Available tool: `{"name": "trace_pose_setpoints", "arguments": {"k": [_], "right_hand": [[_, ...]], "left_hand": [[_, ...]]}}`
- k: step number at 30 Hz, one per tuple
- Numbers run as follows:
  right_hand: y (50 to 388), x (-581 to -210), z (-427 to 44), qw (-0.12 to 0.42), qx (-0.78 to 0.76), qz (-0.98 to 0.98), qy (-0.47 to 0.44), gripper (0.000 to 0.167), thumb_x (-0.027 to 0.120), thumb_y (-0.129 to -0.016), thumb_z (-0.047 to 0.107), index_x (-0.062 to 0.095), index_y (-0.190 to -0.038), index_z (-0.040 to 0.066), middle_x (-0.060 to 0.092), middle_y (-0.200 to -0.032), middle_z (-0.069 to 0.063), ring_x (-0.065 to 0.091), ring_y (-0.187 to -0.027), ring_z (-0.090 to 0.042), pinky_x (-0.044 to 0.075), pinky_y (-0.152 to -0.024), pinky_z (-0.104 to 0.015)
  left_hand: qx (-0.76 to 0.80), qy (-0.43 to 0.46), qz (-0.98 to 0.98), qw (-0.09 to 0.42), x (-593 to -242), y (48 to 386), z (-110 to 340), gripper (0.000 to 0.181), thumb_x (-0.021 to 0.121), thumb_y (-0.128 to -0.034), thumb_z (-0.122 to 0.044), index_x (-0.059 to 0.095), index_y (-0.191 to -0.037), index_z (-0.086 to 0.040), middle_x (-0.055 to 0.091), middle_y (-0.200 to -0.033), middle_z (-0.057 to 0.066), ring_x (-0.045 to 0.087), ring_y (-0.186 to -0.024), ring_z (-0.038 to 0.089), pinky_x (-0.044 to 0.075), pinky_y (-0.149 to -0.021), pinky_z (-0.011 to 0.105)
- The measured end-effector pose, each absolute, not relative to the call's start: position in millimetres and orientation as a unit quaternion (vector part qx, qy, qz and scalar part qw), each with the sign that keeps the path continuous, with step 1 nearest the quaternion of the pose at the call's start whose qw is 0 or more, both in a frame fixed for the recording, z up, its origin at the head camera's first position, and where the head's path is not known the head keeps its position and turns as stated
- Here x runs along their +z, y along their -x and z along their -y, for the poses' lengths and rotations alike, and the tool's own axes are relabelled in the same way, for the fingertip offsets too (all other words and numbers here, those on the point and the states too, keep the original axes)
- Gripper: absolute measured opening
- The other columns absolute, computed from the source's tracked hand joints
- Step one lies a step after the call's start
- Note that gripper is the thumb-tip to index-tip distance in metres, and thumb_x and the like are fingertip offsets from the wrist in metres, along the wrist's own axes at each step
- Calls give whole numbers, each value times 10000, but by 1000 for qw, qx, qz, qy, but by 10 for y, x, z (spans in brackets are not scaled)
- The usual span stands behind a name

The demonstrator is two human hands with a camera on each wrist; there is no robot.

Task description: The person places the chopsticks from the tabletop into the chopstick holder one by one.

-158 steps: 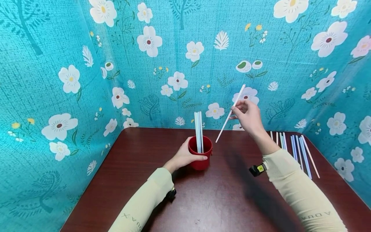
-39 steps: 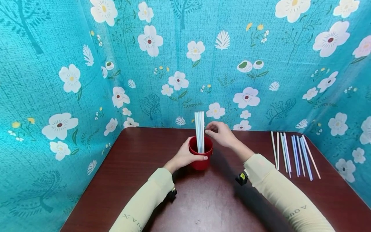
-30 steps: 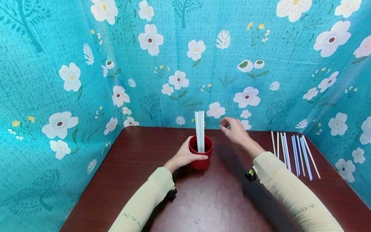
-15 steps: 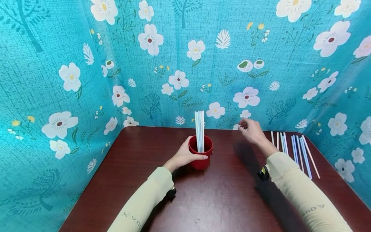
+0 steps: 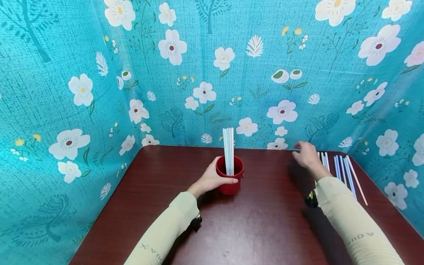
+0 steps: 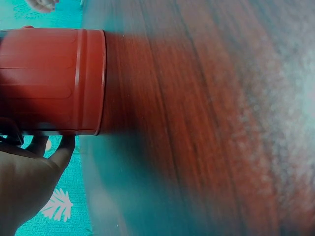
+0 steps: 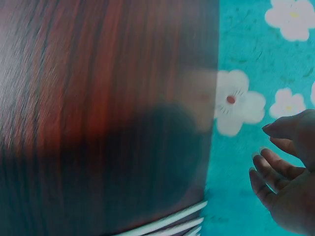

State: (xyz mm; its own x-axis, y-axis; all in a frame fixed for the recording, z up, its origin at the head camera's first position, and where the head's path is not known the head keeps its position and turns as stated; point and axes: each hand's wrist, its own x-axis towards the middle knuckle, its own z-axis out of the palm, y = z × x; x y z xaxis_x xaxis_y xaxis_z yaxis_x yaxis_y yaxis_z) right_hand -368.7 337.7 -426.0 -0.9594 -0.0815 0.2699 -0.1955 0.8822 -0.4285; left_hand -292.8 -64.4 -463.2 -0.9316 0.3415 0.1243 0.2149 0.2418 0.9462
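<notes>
From where I stand, the person's left hand point(image 5: 212, 178) is wrapped around the near left side of a red bucket point(image 5: 228, 188), thumb laid across the front just under the rim, fingers gripping it upright on the dark wood table point(image 5: 258, 224). A tight bundle of pale sticks point(image 5: 228, 151) stands inside, tops poking well above the rim. Off to the right, the right hand point(image 5: 307, 156) hovers near the table's far edge, its fingers loosely bent, with thumb and fingertips apart around bare air. Just beside and partly behind it, loose sticks point(image 5: 349, 176) in white, blue and pinkish tones lie along the table's right side. Turquoise flowered cloth point(image 5: 212, 71) hangs behind everything.
</notes>
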Motion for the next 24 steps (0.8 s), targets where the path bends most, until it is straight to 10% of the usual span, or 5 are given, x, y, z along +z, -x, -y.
{"name": "trace_pose_setpoints", "arguments": {"k": [24], "right_hand": [[3624, -4596, -3905, 61, 186, 981, -14, 290, 576, -855, 0, 590, -1061, -204, 573, -1068, -409, 543, -1005, -559, 474, -839, -641]], "left_hand": [[594, -177, -783, 55, -4639, 2931, 648, 849, 922, -752, -299, 420, -1437, -326, 556, -1371, -113, 515, -1270, 163, 594, -871, 395]]}}
